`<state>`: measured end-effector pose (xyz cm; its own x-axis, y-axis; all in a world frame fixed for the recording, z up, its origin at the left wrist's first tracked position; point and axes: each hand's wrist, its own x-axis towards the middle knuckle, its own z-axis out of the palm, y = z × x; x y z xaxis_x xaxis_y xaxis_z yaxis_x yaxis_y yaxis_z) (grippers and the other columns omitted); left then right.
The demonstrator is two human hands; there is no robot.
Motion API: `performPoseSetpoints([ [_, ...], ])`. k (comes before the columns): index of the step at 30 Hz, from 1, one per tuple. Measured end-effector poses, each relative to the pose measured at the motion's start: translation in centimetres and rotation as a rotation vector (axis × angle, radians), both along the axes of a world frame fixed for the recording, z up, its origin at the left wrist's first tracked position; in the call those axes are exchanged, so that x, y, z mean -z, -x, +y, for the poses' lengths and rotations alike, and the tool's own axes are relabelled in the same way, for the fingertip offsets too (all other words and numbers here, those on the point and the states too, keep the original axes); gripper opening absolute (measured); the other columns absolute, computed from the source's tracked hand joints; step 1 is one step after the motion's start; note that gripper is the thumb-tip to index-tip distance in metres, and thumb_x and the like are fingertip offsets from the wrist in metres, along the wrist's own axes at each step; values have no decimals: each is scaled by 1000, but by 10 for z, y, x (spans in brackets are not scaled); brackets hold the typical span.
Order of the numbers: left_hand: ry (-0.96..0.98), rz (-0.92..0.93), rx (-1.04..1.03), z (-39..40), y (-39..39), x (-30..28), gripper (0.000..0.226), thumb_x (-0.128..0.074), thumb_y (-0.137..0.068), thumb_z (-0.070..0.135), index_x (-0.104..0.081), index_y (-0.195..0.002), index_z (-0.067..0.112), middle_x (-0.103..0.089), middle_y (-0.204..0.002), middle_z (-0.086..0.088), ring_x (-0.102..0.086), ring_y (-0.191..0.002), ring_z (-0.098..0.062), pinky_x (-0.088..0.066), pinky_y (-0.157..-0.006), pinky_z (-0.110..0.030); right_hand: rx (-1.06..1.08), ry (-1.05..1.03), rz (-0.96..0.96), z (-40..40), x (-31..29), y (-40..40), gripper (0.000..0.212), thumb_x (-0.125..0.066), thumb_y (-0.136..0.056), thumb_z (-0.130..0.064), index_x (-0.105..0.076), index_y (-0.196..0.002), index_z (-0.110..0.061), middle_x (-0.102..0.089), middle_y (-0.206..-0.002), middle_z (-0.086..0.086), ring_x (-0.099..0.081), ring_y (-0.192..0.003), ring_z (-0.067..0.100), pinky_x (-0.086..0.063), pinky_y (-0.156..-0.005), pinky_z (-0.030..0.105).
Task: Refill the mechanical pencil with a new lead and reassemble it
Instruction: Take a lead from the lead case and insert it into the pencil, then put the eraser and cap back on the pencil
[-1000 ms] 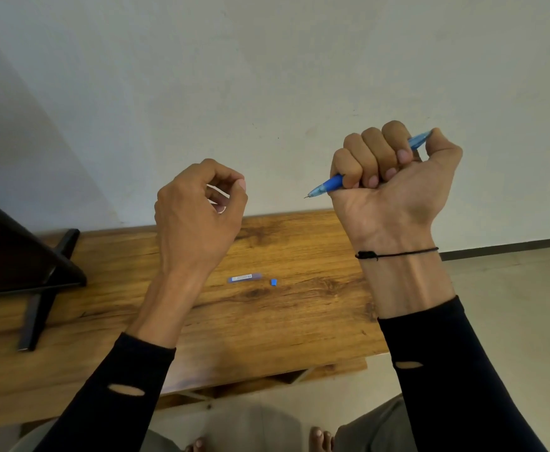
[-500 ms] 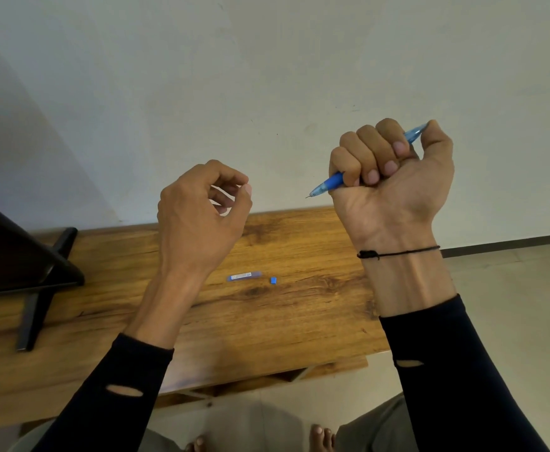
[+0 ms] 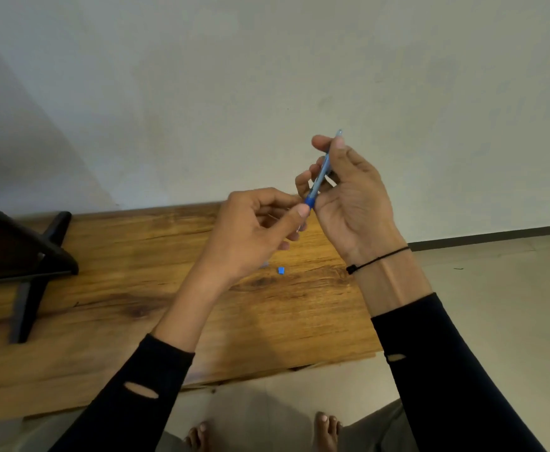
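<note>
My right hand [image 3: 348,190] holds the blue mechanical pencil [image 3: 321,172] nearly upright above the table, fingers wrapped loosely around its barrel. The dark blue lower end of the pencil points down toward my left hand [image 3: 254,233]. My left thumb and forefinger pinch at that lower end; whether they hold a lead I cannot tell. A small blue cap [image 3: 281,270] lies on the wooden table [image 3: 136,288] below my hands. The lead tube [image 3: 264,264] is almost hidden behind my left wrist.
A black stand with angled legs [image 3: 38,265] sits at the table's left end. A pale wall rises behind the table. Bare floor lies to the right, and my feet [image 3: 325,432] show below the table's front edge.
My right hand turned the pencil from a fist grip, tip pointing left, to near upright. My left hand moved right and up to meet the pencil's lower end.
</note>
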<state>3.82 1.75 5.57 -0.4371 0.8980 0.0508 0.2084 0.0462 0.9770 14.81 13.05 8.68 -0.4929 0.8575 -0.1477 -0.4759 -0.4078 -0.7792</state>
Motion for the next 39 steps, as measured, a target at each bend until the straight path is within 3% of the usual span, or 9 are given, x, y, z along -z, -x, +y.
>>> performPoseSetpoints([
  [7, 98, -115, -141, 8, 8, 30, 17, -88, -90, 25, -85, -104, 14, -85, -79, -3, -83, -72, -14, -69, -69, -32, 44, -372, -613, 0, 39, 7, 17, -73, -98, -11, -75, -110, 1, -73, -94, 16, -72, -76, 15, -60, -68, 26],
  [15, 249, 4, -66, 12, 12, 58, 16, -86, -93, 30, -84, -101, 17, -84, -77, -1, -84, -74, -16, -72, -77, -46, -67, -420, -804, 12, 75, 3, 8, -78, -95, -15, -75, -91, -9, -76, -78, 8, -78, -67, 15, -64, -60, 28],
  [18, 315, 219, -75, 12, 21, 68, 15, -85, -91, 41, -84, -99, 28, -82, -79, 8, -80, -76, -6, -69, -76, -40, -126, -460, -975, 22, 96, 0, 9, -78, -94, -17, -74, -92, -9, -76, -81, 8, -78, -72, 18, -64, -62, 28],
  [21, 382, 434, -90, 10, 27, 74, 14, -85, -89, 44, -82, -99, 34, -76, -77, 20, -73, -72, 6, -58, -69, -25, -185, -491, -1118, 28, 115, -5, 11, -78, -94, -17, -74, -93, -7, -76, -84, 12, -78, -78, 26, -68, -72, 45],
  [23, 417, 520, -93, 9, 30, 80, 16, -86, -88, 40, -81, -101, 32, -76, -79, 18, -74, -73, 3, -60, -74, -28, -203, -513, -1193, 30, 124, -6, 12, -78, -94, -17, -73, -91, -6, -76, -86, 15, -77, -82, 33, -66, -78, 55],
  [27, 481, 754, -57, 8, 33, 91, 32, -87, -87, 40, -77, -116, 31, -76, -108, 8, -74, -103, -17, -56, -83, -35, -234, -579, -1364, 30, 137, -8, 14, -80, -92, -22, -71, -90, -12, -76, -88, 11, -76, -86, 33, -64, -83, 51],
  [32, 575, 866, -13, 10, 32, 104, 33, -82, -93, 42, -74, -123, 30, -69, -122, -1, -66, -121, -27, -54, -86, -41, -235, -564, -1437, 31, 143, -6, 23, -87, -85, -28, -70, -90, -14, -76, -93, 9, -75, -90, 32, -62, -84, 47],
  [36, 606, 894, -24, 9, 30, 107, 12, -78, -96, 37, -77, -107, 32, -65, -113, 2, -64, -117, -26, -38, -73, -36, -215, -635, -1425, 31, 142, -6, 26, -88, -84, -29, -65, -91, -18, -70, -88, -1, -68, -84, 19, -49, -65, 33],
  [39, 605, 885, -35, 9, 30, 107, 6, -77, -97, 31, -77, -102, 33, -67, -113, 4, -65, -116, -24, -45, -75, -37, -281, -808, -1313, 31, 134, -4, 22, -84, -86, -17, -64, -94, -19, -67, -80, -3, -67, -78, 19, -56, -69, 39],
])
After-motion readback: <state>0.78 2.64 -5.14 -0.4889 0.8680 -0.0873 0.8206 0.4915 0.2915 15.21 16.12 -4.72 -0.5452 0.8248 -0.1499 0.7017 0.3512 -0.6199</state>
